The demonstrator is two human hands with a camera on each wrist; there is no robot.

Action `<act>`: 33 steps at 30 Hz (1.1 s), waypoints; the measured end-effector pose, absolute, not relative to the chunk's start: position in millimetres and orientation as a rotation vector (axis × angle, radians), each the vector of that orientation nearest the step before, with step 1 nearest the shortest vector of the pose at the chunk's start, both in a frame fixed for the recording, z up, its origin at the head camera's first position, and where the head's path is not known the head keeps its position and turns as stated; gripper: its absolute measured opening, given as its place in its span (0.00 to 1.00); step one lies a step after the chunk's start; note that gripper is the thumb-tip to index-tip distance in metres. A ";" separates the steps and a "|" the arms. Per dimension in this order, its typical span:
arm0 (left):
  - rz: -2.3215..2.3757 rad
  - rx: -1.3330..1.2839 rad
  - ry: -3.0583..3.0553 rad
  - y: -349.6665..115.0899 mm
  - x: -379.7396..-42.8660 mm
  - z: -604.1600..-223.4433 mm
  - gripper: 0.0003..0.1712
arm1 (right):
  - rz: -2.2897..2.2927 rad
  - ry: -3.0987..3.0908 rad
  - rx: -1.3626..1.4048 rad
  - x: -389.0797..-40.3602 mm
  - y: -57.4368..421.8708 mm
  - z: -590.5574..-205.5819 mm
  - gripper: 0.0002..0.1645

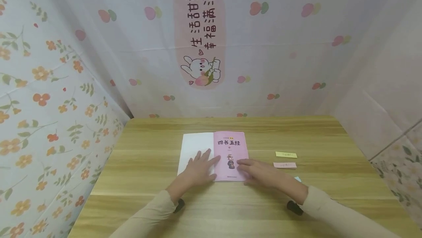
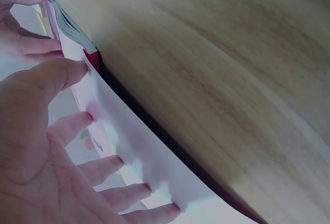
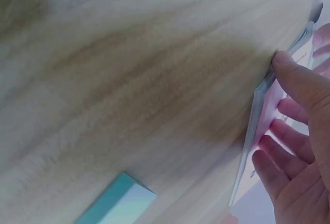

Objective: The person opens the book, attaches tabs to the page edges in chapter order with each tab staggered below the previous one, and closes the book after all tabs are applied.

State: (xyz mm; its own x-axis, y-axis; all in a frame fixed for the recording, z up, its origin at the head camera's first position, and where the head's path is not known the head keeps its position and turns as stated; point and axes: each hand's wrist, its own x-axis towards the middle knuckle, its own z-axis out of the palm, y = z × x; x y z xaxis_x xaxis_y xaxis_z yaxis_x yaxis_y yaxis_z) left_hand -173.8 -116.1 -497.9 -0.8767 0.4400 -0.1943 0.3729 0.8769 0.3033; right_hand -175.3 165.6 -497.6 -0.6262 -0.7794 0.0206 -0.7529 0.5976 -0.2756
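An open book lies on the table, with a blank white inside cover on the left and a pink title page on the right, bearing Chinese characters and a small figure. My left hand spreads its fingers over the white side and across the fold, its thumb near the spine's lower end. My right hand rests on the pink page's right side. Its fingertips touch the page near the edge, while its thumb lies at the lower edge. Part of the lower white side is hidden.
Right of the book lie a yellow paper slip and a pink paper slip, both with writing. A blue-green slip is partly behind the right forearm in the head view. Patterned cloth hangs behind the wooden table.
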 end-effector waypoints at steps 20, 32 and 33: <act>0.296 0.627 2.801 -115.6 -168.9 -493.5 0.37 | -0.386 2.699 -1.303 -176.7 163.9 -495.1 0.33; 0.247 0.664 2.826 -116.7 -170.1 -498.1 0.38 | -0.351 2.662 -1.349 -186.5 173.5 -493.4 0.26; 0.246 0.665 2.825 -117.2 -170.6 -499.0 0.38 | -0.357 2.658 -1.362 -186.4 174.8 -492.5 0.25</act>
State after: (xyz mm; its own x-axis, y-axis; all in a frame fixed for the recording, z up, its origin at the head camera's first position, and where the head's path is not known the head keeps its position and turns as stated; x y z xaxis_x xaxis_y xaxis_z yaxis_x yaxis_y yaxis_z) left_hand -170.6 -117.2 -499.0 -0.8709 0.4565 -0.1820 0.4181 0.8829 0.2137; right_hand -186.4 174.8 -492.5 -0.5828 -0.8125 -0.0105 -0.7809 0.5636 -0.2694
